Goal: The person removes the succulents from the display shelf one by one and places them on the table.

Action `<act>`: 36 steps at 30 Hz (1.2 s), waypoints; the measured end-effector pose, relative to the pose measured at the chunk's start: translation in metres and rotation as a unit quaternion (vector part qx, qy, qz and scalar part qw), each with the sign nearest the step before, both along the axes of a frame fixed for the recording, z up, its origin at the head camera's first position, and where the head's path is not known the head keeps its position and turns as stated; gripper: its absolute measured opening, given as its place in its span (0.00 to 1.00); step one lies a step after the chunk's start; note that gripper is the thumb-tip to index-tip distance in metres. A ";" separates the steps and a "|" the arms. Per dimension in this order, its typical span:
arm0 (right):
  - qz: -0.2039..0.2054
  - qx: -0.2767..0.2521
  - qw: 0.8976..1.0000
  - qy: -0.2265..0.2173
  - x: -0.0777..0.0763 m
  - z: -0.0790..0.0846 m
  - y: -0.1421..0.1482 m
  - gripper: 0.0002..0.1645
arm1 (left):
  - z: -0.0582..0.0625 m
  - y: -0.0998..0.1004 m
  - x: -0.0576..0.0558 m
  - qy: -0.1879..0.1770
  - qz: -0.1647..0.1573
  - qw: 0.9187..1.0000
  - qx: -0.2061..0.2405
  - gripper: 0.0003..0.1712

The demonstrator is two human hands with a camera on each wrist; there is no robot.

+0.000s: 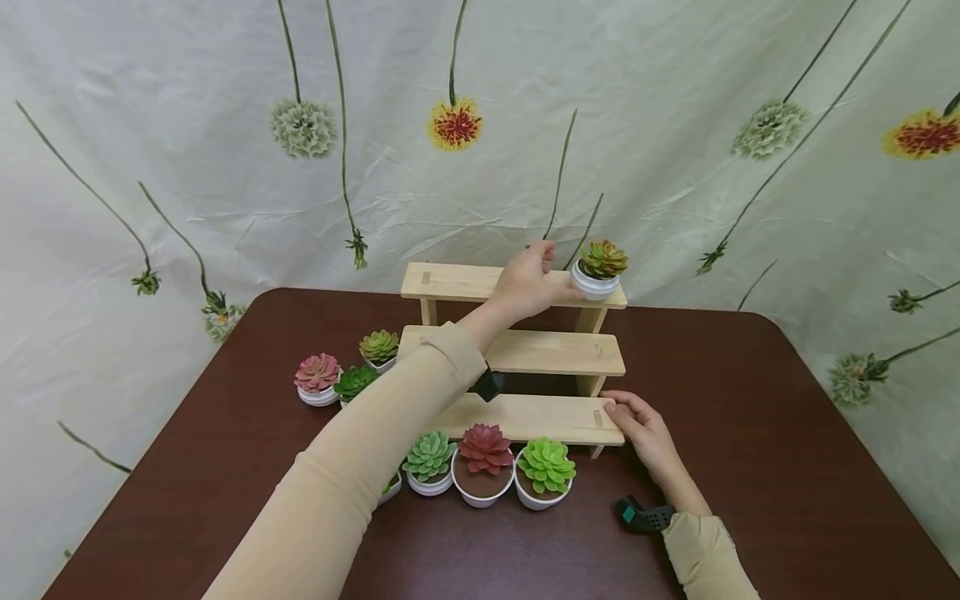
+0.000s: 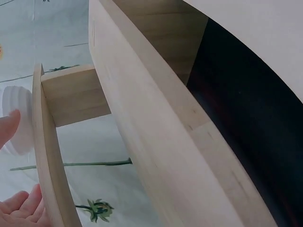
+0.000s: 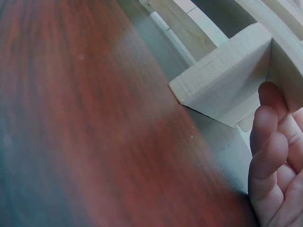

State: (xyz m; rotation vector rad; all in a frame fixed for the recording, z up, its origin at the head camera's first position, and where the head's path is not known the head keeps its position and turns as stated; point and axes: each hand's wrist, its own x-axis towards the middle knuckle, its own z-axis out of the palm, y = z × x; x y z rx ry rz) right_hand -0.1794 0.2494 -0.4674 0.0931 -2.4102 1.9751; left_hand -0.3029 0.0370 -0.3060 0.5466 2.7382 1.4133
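Observation:
A three-step wooden stand [image 1: 517, 354] stands on the table. On the right end of its top shelf sits a white pot [image 1: 595, 287] with a yellow-green succulent. My left hand [image 1: 525, 279] reaches over that shelf, its thumb touching the side of the pot. In the left wrist view the thumb overlaps the white pot [image 2: 20, 137], while the other fingers lie apart from it along the shelf's edge. My right hand [image 1: 647, 433] grips the right end of the lowest shelf, thumb on top. The right wrist view has its curled fingers [image 3: 270, 142] beside the board's end.
In front of the stand are potted succulents: a pale green one [image 1: 430, 458], a dark red one [image 1: 483, 467] and a bright green one [image 1: 544, 471]. Left of it are a pink one [image 1: 318, 379] and other green ones, partly behind my left sleeve. A flower-print cloth [image 1: 480, 192] hangs behind the table.

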 end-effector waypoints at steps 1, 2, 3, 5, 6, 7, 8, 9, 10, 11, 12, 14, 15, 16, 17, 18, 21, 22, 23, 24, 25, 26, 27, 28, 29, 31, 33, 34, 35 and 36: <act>0.001 -0.001 1.000 0.000 0.000 0.000 0.000 0.20 | 0.000 0.001 0.000 0.001 -0.002 1.000 -0.004 0.51; 0.001 -0.002 1.000 0.000 0.000 0.000 0.000 0.20 | -0.001 0.002 0.000 0.002 -0.004 1.000 -0.008 0.52; 0.002 -0.003 1.000 0.001 0.000 -0.001 0.001 0.20 | -0.001 0.003 0.000 0.003 -0.004 1.000 -0.012 0.52; 0.001 -0.005 1.000 0.001 0.000 0.000 0.001 0.20 | -0.001 0.006 0.000 0.007 -0.005 1.000 -0.016 0.52; 0.001 -0.006 1.000 0.001 0.000 0.000 0.001 0.20 | -0.001 0.007 0.000 0.009 -0.006 1.000 -0.016 0.53; 0.001 -0.006 1.000 0.000 0.000 -0.001 0.001 0.20 | 0.000 0.008 0.001 0.010 -0.006 1.000 -0.014 0.53; 0.000 -0.005 1.000 0.000 0.000 -0.001 0.002 0.20 | 0.000 0.010 0.001 0.010 -0.005 1.000 -0.013 0.53; 0.000 -0.005 1.000 0.000 0.000 -0.001 0.002 0.20 | 0.000 0.011 0.002 0.010 -0.006 1.000 -0.011 0.53; -0.001 -0.005 1.000 -0.001 0.000 -0.001 0.002 0.20 | 0.000 0.013 0.002 0.010 -0.005 1.000 -0.010 0.53; -0.001 -0.004 1.000 -0.001 0.000 -0.001 0.002 0.20 | 0.000 0.014 0.003 0.010 -0.006 1.000 -0.007 0.53; -0.001 -0.003 1.000 -0.002 0.000 -0.001 0.003 0.20 | 0.000 0.016 0.003 0.011 -0.006 1.000 -0.006 0.53; -0.002 -0.002 1.000 -0.003 0.001 -0.001 0.003 0.20 | -0.001 0.019 0.005 0.015 -0.009 1.000 0.000 0.52; -0.002 -0.003 1.000 -0.004 0.001 -0.002 0.003 0.20 | -0.002 0.021 0.005 0.018 -0.011 1.000 0.004 0.51; -0.002 -0.003 1.000 -0.005 0.001 -0.002 0.002 0.20 | -0.003 0.023 0.006 0.024 -0.013 1.000 0.009 0.50; -0.002 -0.002 1.000 -0.005 0.001 -0.002 0.002 0.20 | -0.004 0.024 0.006 0.032 -0.016 0.999 0.014 0.49; -0.002 -0.002 1.000 -0.006 0.001 -0.002 0.002 0.20 | -0.004 0.026 0.006 0.041 -0.018 0.999 0.015 0.48; -0.002 0.000 1.000 -0.004 0.001 -0.003 0.002 0.20 | -0.006 0.030 0.008 0.065 -0.018 0.998 0.018 0.44; -0.002 0.001 1.000 -0.003 0.000 -0.003 0.002 0.20 | -0.006 0.031 0.008 0.071 -0.017 0.997 0.015 0.43; -0.002 0.003 1.000 -0.003 0.000 -0.003 0.002 0.20 | -0.006 0.033 0.008 0.075 -0.014 0.997 0.012 0.42; -0.002 0.005 1.000 -0.002 0.000 -0.003 0.002 0.20 | -0.006 0.033 0.009 0.078 -0.011 0.997 0.010 0.41; -0.002 0.006 1.000 -0.001 0.000 -0.003 0.002 0.20 | -0.006 0.034 0.009 0.078 -0.008 0.997 0.008 0.40; -0.003 0.008 1.000 0.000 -0.001 -0.002 0.002 0.20 | -0.006 0.035 0.010 0.077 -0.006 0.997 0.006 0.39; -0.003 0.009 1.000 0.000 -0.001 -0.002 0.002 0.20 | -0.006 0.035 0.010 0.076 -0.004 0.997 0.005 0.39; -0.003 0.009 1.000 0.000 -0.001 -0.002 0.001 0.20 | -0.005 0.035 0.010 0.075 -0.002 0.997 0.005 0.38; -0.004 0.009 1.000 0.000 -0.001 -0.002 0.001 0.19 | -0.005 0.036 0.010 0.075 -0.001 0.997 0.005 0.38; -0.006 0.008 1.000 0.001 -0.001 -0.001 0.001 0.19 | -0.005 0.036 0.010 0.074 0.002 0.997 0.004 0.38; -0.006 0.008 1.000 -0.001 -0.001 -0.001 0.001 0.19 | -0.005 0.035 0.010 0.075 0.002 0.997 0.004 0.38; -0.006 0.008 1.000 -0.001 -0.001 -0.001 0.001 0.19 | -0.005 0.035 0.010 0.076 0.002 0.997 0.003 0.38; -0.005 0.008 1.000 -0.001 -0.001 0.000 0.001 0.19 | -0.004 0.034 0.011 0.076 0.002 0.997 0.004 0.39; -0.004 0.007 1.000 -0.002 -0.001 -0.001 0.001 0.19 | -0.004 0.033 0.011 0.077 0.001 0.997 0.005 0.39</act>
